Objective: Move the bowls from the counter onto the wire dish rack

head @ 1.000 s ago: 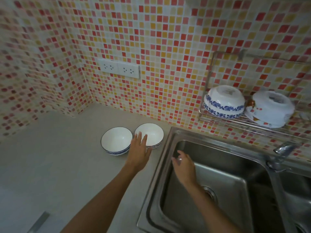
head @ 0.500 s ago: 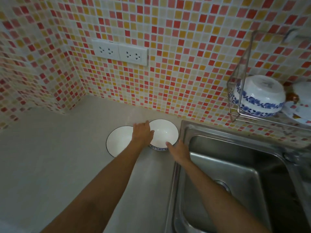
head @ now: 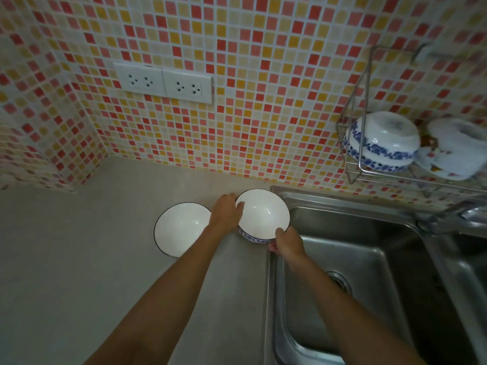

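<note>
Two white bowls with dark rims stand side by side on the grey counter [head: 79, 259]. My left hand [head: 225, 212] grips the left rim of the right bowl [head: 263, 214], thumb over the edge. My right hand [head: 287, 243] holds the same bowl at its near right side, fingers curled under it. The left bowl [head: 179, 227] stands untouched, partly behind my left forearm. On the wall at the right hangs the wire dish rack [head: 355, 169], with two upturned bowls on it: a blue-patterned one [head: 382, 140] and a white one [head: 456, 151].
A steel sink [head: 355, 272] lies right of the bowls, directly under the rack, with a tap [head: 471, 214] at its far right. A double wall socket [head: 163, 83] sits on the mosaic tiles above the counter.
Both hands moved forward to the right bowl and took hold of it, the right hand coming over from the sink. The view has shifted closer and leftward.
</note>
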Tool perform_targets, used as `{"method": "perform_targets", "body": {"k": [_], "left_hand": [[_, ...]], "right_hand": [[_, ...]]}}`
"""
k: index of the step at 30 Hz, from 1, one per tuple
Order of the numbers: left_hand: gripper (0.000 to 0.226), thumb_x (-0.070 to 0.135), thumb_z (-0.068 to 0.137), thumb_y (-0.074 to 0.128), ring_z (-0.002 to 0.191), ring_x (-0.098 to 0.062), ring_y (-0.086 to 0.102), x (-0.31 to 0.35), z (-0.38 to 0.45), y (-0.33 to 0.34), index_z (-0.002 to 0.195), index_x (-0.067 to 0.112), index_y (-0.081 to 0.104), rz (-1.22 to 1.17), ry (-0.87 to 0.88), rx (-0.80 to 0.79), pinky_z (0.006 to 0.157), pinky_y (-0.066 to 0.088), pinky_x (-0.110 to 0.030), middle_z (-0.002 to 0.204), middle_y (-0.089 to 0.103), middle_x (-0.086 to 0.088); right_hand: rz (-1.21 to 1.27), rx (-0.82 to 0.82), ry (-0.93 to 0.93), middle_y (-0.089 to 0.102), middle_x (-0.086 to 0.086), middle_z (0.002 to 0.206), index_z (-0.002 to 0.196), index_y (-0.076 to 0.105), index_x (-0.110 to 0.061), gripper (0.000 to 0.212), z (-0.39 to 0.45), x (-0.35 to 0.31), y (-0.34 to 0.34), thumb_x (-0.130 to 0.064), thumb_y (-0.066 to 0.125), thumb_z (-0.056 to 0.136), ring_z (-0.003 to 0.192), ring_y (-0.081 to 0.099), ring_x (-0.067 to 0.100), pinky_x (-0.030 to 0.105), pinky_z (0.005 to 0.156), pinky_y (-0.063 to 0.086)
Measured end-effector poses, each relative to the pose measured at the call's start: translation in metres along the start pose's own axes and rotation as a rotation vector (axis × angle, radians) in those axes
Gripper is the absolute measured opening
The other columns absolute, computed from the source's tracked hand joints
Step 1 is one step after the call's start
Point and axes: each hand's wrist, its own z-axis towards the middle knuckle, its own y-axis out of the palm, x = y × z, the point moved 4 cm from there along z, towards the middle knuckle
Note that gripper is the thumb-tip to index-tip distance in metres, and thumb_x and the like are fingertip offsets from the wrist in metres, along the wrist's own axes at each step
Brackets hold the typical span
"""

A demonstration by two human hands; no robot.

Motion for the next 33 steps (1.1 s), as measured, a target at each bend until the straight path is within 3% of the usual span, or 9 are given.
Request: {"method": "perform_targets", "body": {"k": [3, 7, 11, 15, 21, 25, 27, 30, 33], "left_hand": [[0.038, 0.033, 0.099, 0.044, 0.112, -0.032, 0.057, 0.018, -0.022, 0.003, 0.120, 0.006, 0.060, -0.318, -0.108, -0.067, 0.096, 0.043, -0.037, 0.125, 0.062, -0.015], [0.043, 0.057, 0.092, 0.044, 0.114, -0.027, 0.053, 0.043, -0.066, 0.026, 0.120, 0.026, 0.050, -0.822, -0.322, -0.354, 0.106, 0.042, -0.047, 0.126, 0.056, -0.003], [0.046, 0.065, 0.089, 0.040, 0.117, -0.024, 0.056, 0.074, -0.099, 0.051, 0.125, 0.038, 0.049, -0.983, -0.202, -0.477, 0.102, 0.047, -0.048, 0.131, 0.056, 0.001], [0.050, 0.058, 0.097, 0.024, 0.104, -0.017, 0.061, 0.114, -0.125, 0.070, 0.130, 0.030, 0.048, -1.002, -0.138, -0.389, 0.083, 0.056, -0.033, 0.125, 0.059, 0.000], [0.049, 0.063, 0.093, 0.028, 0.112, -0.024, 0.060, 0.159, -0.147, 0.089, 0.128, 0.036, 0.048, -1.023, -0.117, -0.213, 0.095, 0.053, -0.046, 0.129, 0.059, -0.002], [0.030, 0.055, 0.098, 0.026, 0.106, -0.021, 0.061, 0.202, -0.154, 0.083, 0.113, 0.045, 0.051, -1.024, -0.035, -0.143, 0.085, 0.056, -0.043, 0.117, 0.062, 0.003], [0.029, 0.053, 0.098, 0.029, 0.103, -0.021, 0.062, 0.222, -0.156, 0.079, 0.116, 0.043, 0.049, -1.022, -0.004, -0.107, 0.076, 0.058, -0.039, 0.113, 0.063, 0.005], [0.034, 0.058, 0.095, 0.033, 0.107, -0.023, 0.062, 0.244, -0.156, 0.077, 0.120, 0.043, 0.051, -1.036, 0.015, -0.062, 0.089, 0.055, -0.046, 0.119, 0.064, 0.005], [0.046, 0.062, 0.092, 0.034, 0.111, -0.021, 0.061, 0.267, -0.154, 0.072, 0.128, 0.039, 0.050, -1.046, 0.039, -0.025, 0.097, 0.050, -0.046, 0.126, 0.062, 0.003]], "right_hand": [[0.016, 0.005, -0.017, 0.068, 0.022, 0.100, 0.117, 0.051, -0.005, 0.032, -0.018, 0.008, -0.028, -0.014, 0.040, 0.089, 0.058, 0.063, 0.022, 0.027, 0.052, 0.050], [0.057, 0.002, -0.050, 0.068, 0.025, 0.098, 0.114, 0.050, -0.009, 0.028, -0.046, 0.017, -0.065, -0.009, 0.039, 0.089, 0.052, 0.060, 0.018, 0.017, 0.040, 0.043], [0.103, 0.038, -0.061, 0.068, 0.022, 0.099, 0.110, 0.050, -0.013, 0.022, -0.063, 0.034, -0.103, -0.011, 0.041, 0.089, 0.055, 0.060, 0.018, 0.016, 0.038, 0.041], [0.132, 0.059, -0.103, 0.070, 0.016, 0.083, 0.109, 0.057, -0.007, 0.021, -0.072, 0.052, -0.139, -0.015, 0.046, 0.093, 0.054, 0.060, 0.016, 0.016, 0.041, 0.044], [0.092, 0.135, -0.298, 0.069, 0.002, 0.068, 0.094, 0.067, -0.010, 0.028, -0.082, 0.054, -0.214, -0.031, 0.049, 0.098, 0.058, 0.065, 0.012, 0.016, 0.053, 0.052], [0.076, 0.270, -0.450, 0.070, 0.003, 0.071, 0.085, 0.070, -0.013, 0.027, -0.079, 0.039, -0.279, -0.028, 0.051, 0.097, 0.069, 0.068, 0.017, 0.035, 0.072, 0.059], [0.093, 0.337, -0.557, 0.070, 0.007, 0.073, 0.088, 0.071, -0.008, 0.027, -0.078, 0.025, -0.308, -0.024, 0.051, 0.097, 0.071, 0.067, 0.021, 0.041, 0.073, 0.057], [0.038, 0.476, -0.751, 0.067, 0.014, 0.071, 0.082, 0.068, -0.002, 0.029, -0.080, -0.001, -0.348, -0.020, 0.051, 0.097, 0.067, 0.063, 0.028, 0.042, 0.065, 0.052], [-0.104, 0.599, -0.881, 0.068, 0.004, 0.078, 0.090, 0.069, -0.009, 0.026, -0.066, -0.020, -0.379, -0.023, 0.049, 0.098, 0.066, 0.060, 0.015, 0.033, 0.063, 0.053]]}}
